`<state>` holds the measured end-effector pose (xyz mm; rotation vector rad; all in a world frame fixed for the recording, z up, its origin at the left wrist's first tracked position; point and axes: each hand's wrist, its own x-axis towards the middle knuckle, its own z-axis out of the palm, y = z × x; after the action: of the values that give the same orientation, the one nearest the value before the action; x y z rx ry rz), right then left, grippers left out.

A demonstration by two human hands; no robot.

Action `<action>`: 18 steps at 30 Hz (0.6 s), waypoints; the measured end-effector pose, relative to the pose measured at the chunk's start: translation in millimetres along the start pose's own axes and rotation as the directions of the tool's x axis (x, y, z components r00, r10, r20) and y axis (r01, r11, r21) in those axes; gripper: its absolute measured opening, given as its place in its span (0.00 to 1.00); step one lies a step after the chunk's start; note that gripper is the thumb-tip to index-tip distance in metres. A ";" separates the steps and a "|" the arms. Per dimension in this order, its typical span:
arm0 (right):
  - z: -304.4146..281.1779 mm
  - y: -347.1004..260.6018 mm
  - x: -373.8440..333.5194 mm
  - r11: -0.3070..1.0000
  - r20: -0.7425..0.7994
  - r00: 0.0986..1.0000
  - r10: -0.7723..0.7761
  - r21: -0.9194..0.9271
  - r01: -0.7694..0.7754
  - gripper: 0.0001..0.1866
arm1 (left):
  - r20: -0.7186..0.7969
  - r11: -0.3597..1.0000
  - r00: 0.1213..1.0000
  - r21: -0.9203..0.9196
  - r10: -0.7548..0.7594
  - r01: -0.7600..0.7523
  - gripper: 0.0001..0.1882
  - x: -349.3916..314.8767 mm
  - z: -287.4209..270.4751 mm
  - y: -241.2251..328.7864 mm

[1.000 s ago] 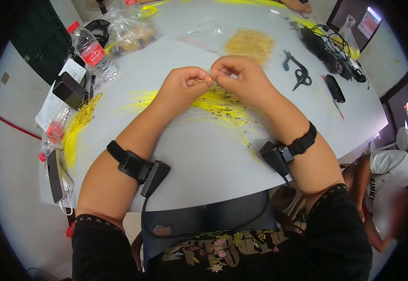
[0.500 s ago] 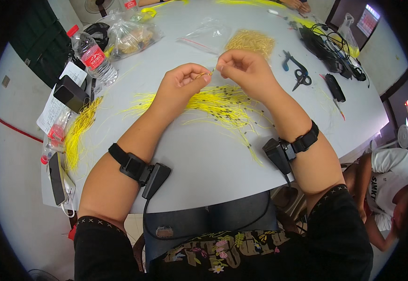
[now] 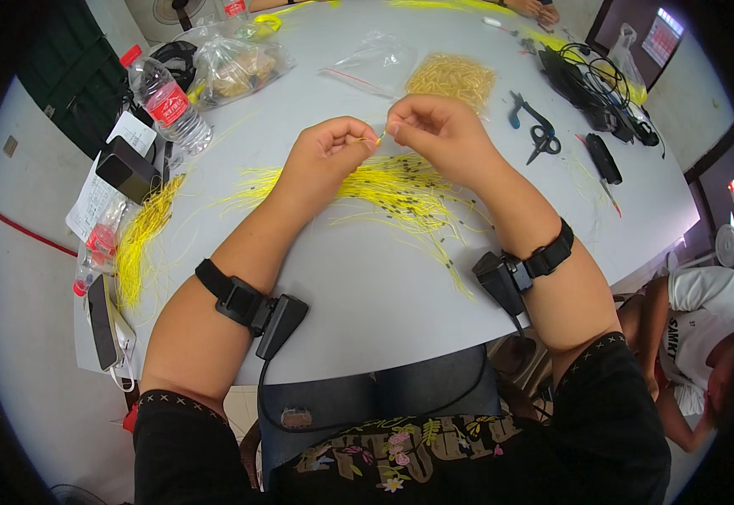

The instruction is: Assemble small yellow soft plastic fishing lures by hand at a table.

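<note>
Off-white wall (image 3: pixel 38 269) at the left of a room, beside a broad pale grey tabletop (image 3: pixel 367 295), curved at its rim by the wide lens. At the middle, raised just above the table, a short thin yellow strand (image 3: pixel 380 139): pinched between thumb and forefinger of the left hand (image 3: pixel 326 156), and at its other end between thumb and forefinger of the right hand (image 3: pixel 438 135). Fingertips close together but apart; too small to tell how the strand is joined or looped. Just below the hands, a fanned bundle of bright yellow cords dotted with small dark pieces (image 3: pixel 400 192). Beyond, a clear bag of small golden pieces (image 3: pixel 451 80), beside a flat clear plastic bag with a red line (image 3: pixel 373 63). To the right, dark scissors with finger loops (image 3: pixel 542 139) and a black rod-shaped tool (image 3: pixel 604 160). To the left, a clear water bottle with a red cap (image 3: pixel 169 103), a black box (image 3: pixel 128 168) and a second heap of yellow cords (image 3: pixel 138 252). At far right, a seated person in a white shirt (image 3: pixel 683 345).
</note>
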<state>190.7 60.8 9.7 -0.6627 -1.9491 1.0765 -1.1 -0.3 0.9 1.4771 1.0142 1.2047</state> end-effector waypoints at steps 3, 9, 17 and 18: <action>2.0 2.1 0.6 1.000 -0.008 1.000 -0.026 -0.006 0.026 0.06 | 0.008 1.000 1.000 0.012 -0.006 0.006 0.05 0.8 -2.3 -2.6; -0.2 -1.5 -0.3 1.000 0.026 0.999 0.025 0.005 -0.025 0.05 | 0.020 0.995 0.999 -0.097 -0.034 0.036 0.06 0.6 1.4 -1.0; 3.5 -4.9 -1.0 0.996 0.057 0.996 0.074 -0.051 -0.071 0.05 | 0.003 0.993 1.000 -0.120 -0.022 0.022 0.05 0.3 0.6 -1.4; 5.2 -3.6 -1.1 0.999 0.027 0.999 0.037 -0.024 -0.036 0.05 | -0.003 0.993 1.000 -0.121 -0.015 0.015 0.06 0.0 0.9 -1.3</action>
<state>186.7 55.9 10.7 -0.7020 -1.9821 1.0917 -0.2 -0.2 -0.5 1.3707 0.9367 1.2369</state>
